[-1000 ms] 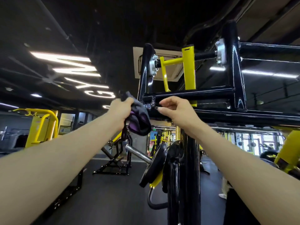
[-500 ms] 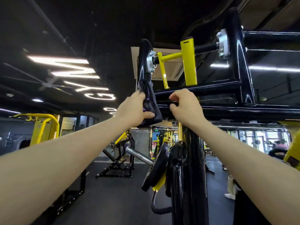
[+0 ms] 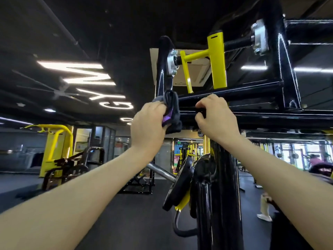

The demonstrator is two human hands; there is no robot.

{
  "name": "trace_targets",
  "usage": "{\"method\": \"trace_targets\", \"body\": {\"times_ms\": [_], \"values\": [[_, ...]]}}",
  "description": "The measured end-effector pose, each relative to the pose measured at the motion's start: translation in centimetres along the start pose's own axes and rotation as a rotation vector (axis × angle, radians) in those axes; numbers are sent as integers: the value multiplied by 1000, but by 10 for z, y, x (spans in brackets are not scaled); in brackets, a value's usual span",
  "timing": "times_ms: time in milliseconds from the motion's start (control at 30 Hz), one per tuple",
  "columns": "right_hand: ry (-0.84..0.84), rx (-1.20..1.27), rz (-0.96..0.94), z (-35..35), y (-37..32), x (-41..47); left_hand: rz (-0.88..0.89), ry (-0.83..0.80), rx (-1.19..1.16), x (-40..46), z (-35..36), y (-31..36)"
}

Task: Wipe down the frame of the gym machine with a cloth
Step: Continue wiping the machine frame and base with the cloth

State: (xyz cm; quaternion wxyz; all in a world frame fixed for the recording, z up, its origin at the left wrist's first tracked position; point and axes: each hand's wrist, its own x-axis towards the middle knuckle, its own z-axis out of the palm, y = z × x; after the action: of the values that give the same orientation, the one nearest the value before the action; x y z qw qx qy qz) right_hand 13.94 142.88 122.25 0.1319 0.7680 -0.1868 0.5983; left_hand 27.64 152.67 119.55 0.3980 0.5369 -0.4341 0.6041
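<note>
We see the dark cloth (image 3: 172, 112), purple-edged, bunched against the black frame (image 3: 252, 92) where its left upright meets the crossbar overhead. Our left hand (image 3: 148, 127) grips the cloth, fingers curled into it. Our right hand (image 3: 215, 118) curls over the lower crossbar just beside it, the two hands apart. A yellow bracket (image 3: 217, 60) rises above the bar; weight plates (image 3: 177, 183) hang below.

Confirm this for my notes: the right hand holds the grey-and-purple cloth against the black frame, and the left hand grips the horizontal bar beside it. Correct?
Hands are swapped. In the head view, the left hand holds the cloth against the black frame, and the right hand grips the horizontal bar beside it.
</note>
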Motion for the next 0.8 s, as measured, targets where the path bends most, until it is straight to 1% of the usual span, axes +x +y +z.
{"method": "trace_targets", "body": {"times_ms": [33,67,100,133,200,233,267,300,333,367,400,433,467,500,567,600,667,733,800], "values": [[-1,-1,-2,0,0,0,56,32,45,-1,1,-3],[0,-14,-6,0,1,0,96,31,79,2,0,-4],[0,-31,-6,1,0,0,103,-28,86,7,-3,-7],[2,-46,-6,2,0,0,67,-138,59,15,-7,-9],[17,-69,1,4,0,1,-101,-424,-93,39,-14,-13],[23,-72,5,5,0,0,-162,-525,-153,48,-17,-14],[29,-74,8,7,0,-1,-182,-564,-164,54,-18,-14],[36,-76,10,8,0,-1,-187,-543,-147,53,-17,-11],[43,-78,12,9,0,-1,-178,-466,-105,47,-15,-8],[49,-75,14,9,0,-2,-136,-334,-35,36,-11,-5],[52,-68,17,9,0,-3,-55,-180,41,23,-7,-1],[51,-60,18,9,0,-3,32,-62,98,11,-1,0],[46,-53,16,9,0,-4,108,28,125,3,3,-2],[39,-50,10,9,1,-4,165,75,132,-1,5,-6],[34,-50,-14,8,4,-5,229,100,156,-8,13,-17],[36,-50,-26,8,5,-5,246,88,202,-13,17,-20],[45,-55,-39,9,9,-5,289,41,326,-25,25,-22],[60,-67,-54,12,11,-6,309,-25,398,-27,30,-22],[92,-82,-72,15,12,-7,296,-102,339,-16,23,-18]]}}
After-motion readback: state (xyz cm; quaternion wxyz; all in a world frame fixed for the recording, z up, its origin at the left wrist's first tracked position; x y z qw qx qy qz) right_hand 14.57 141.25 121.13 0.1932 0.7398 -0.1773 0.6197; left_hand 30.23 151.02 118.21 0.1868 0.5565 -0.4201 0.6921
